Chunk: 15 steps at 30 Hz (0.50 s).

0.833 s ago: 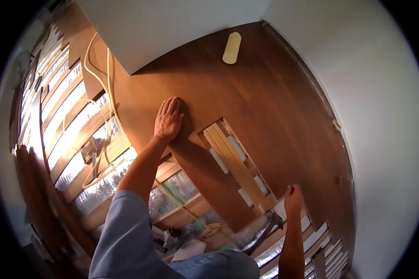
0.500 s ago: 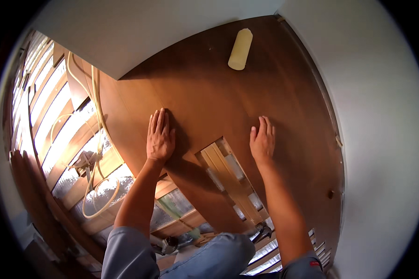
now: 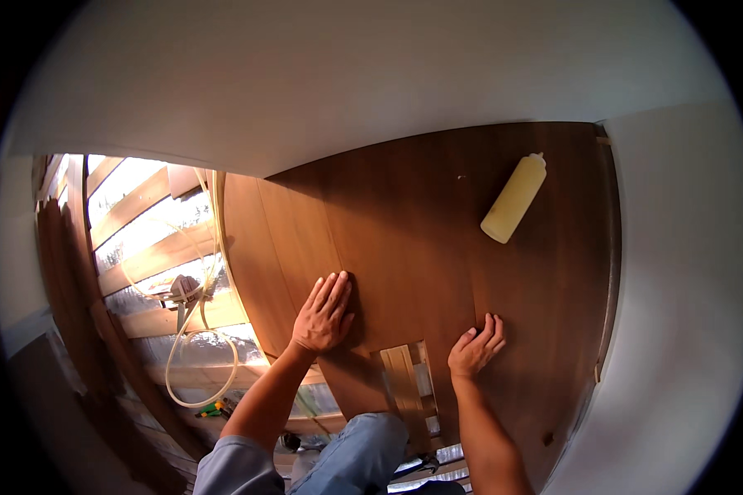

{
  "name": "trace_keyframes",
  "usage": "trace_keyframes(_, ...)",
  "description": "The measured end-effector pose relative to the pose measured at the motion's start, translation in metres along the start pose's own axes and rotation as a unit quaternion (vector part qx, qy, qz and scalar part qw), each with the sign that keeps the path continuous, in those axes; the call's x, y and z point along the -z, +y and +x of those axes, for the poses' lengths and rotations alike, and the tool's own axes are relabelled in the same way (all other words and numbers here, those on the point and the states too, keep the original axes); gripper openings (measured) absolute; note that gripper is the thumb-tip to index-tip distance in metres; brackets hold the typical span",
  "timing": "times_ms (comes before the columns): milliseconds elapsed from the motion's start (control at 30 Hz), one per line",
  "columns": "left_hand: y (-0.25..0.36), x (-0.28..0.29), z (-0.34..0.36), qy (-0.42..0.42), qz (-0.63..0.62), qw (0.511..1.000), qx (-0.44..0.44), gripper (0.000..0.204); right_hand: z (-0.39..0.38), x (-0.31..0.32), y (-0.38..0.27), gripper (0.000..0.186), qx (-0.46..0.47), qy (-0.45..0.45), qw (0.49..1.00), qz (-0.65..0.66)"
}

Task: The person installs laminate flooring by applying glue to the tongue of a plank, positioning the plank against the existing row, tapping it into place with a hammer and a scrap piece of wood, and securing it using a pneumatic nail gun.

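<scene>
Bent knee [image 3: 362, 444] nearest. Pale strip [image 3: 402, 381] sits in a floor opening between the forearms. Left hand [image 3: 323, 318]: palm down, fingers straight, empty, on the floor [image 3: 404, 239], probably bracing the lean. Right hand [image 3: 475, 350]: fingers loosely curled, seemingly empty; load on it cannot be told. Floor, under both hands and beyond: brown, smooth, faint seams. Bottle [image 3: 512, 202] on its side, farther; likely parked out of the way.

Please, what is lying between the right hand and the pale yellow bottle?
Only brown wooden flooring lies between the right hand and the pale yellow bottle; this shows in the head view.
</scene>
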State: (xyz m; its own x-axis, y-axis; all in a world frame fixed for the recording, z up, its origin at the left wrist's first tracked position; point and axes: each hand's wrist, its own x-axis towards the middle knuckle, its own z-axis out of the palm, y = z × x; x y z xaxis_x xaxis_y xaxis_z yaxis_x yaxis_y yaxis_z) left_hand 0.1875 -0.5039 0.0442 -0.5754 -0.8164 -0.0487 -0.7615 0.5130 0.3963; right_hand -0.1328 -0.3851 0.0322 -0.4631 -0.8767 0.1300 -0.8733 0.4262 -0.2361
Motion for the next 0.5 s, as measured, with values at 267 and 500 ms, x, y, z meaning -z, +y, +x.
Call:
trace_keyframes(267,-0.0032,-0.0032,0.0017,-0.029,0.018,0.999,0.014,0.062,0.0042,-0.0072,0.0048,0.046,0.004,-0.027,1.0,-0.009)
trace_keyframes(500,-0.0048,-0.0037,0.0021,-0.026,0.023,0.999,0.019,0.059,0.0065,-0.0108,0.0042,0.045,0.008,-0.028,0.999,-0.017)
